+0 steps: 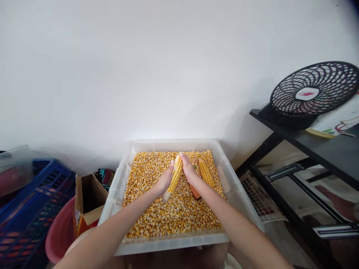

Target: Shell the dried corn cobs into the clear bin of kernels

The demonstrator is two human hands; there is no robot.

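Observation:
Between my two hands is a yellow corn cob, tilted, its pale end pointing down toward me. Along its left side my left hand grips it, while my right hand closes on its upper right side. Both hands are above a translucent plastic bin with loose corn kernels spread across it. A second corn cob lies on the kernels just right of my right hand. Partly hidden under my right forearm is an orange-brown object whose kind I cannot make out.
To the right, a black fan stands on a dark table. At left are an opened cardboard box, a pink basin and a blue crate. A white wall rises behind the bin. Someone's foot shows beneath the table.

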